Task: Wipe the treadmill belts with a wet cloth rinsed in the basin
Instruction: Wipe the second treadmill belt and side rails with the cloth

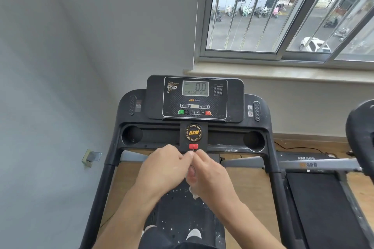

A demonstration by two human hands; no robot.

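I stand on a black treadmill whose belt [178,210] is speckled with white spots. My left hand [165,166] and my right hand [211,176] meet just under the red safety key [193,146] on the console. The fingertips of both pinch the thin cord hanging from the key. A small white scrap [193,193] sticks out beneath my right hand; I cannot tell whether it is the cloth. A second treadmill's belt [315,208] lies to the right. No basin is in view.
The console display [195,88] reads 0.0. Black handrails [103,178] run down both sides of me. A grey wall is on the left, and a barred window [283,10] with a sill is ahead. Another machine's black part [362,127] juts in at the right edge.
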